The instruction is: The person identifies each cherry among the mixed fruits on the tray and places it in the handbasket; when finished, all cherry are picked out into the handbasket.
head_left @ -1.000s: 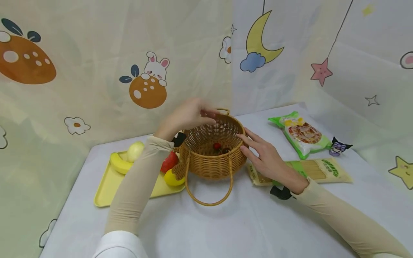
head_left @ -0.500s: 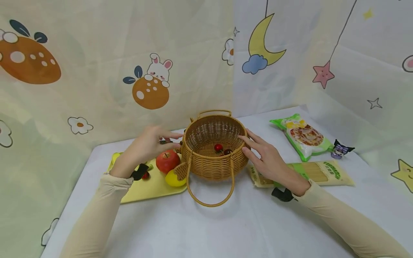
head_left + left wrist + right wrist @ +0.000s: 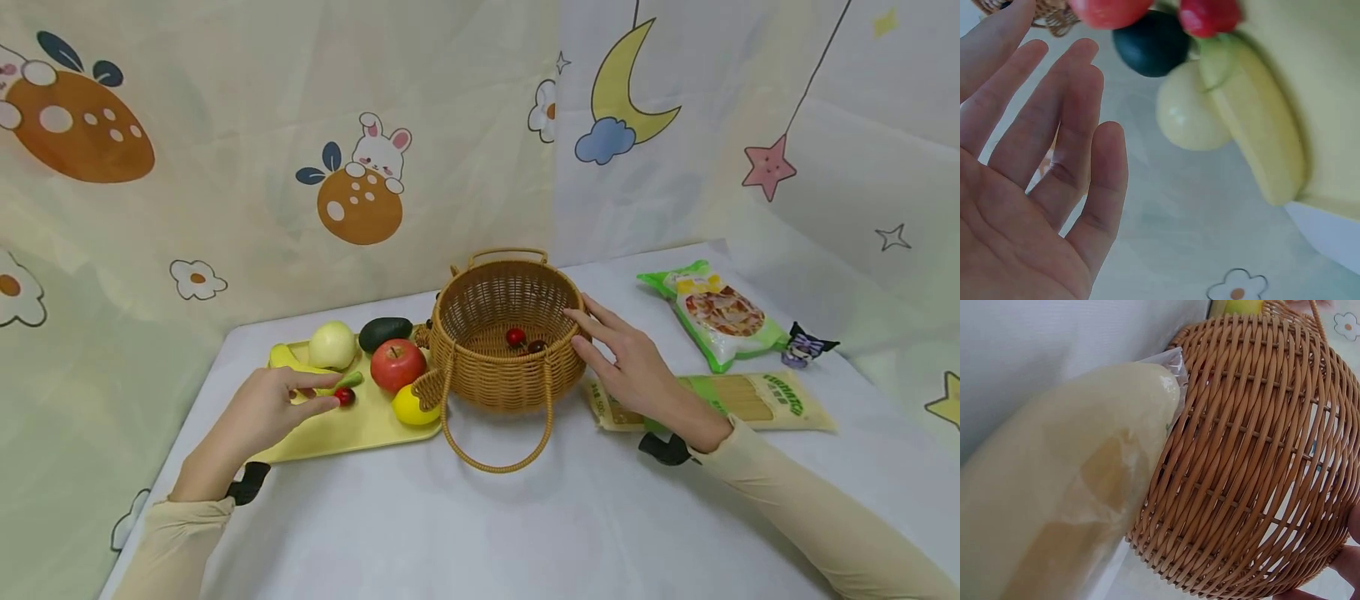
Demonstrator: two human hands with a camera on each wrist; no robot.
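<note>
In the head view, my left hand (image 3: 258, 415) is over the near left side of a yellow tray (image 3: 352, 433). Its fingertips are close to a red cherry (image 3: 345, 397) by a banana (image 3: 288, 358), and the left wrist view shows the palm holding nothing. A pear-like pale fruit (image 3: 332, 346), an avocado (image 3: 385, 333), a red apple (image 3: 397, 365) and a lemon (image 3: 415, 406) also lie on the tray. My right hand (image 3: 637, 367) touches the right rim of a wicker basket (image 3: 495, 387), fingers extended. Inside the basket are a red cherry (image 3: 515, 337) and a darker one (image 3: 536, 347).
Under my right forearm lies a pack of noodles (image 3: 738, 400). Behind it are a green-and-white food bag (image 3: 723, 315) and a small purple-and-black figure (image 3: 806, 346). One basket handle (image 3: 495, 469) hangs toward the front; patterned cloth (image 3: 457, 150) stands at the back.
My left hand has come from above the basket leftward and down to the cherry on the tray, uncovering the fruit. My right hand stays at the basket rim. The head view has shifted slightly.
</note>
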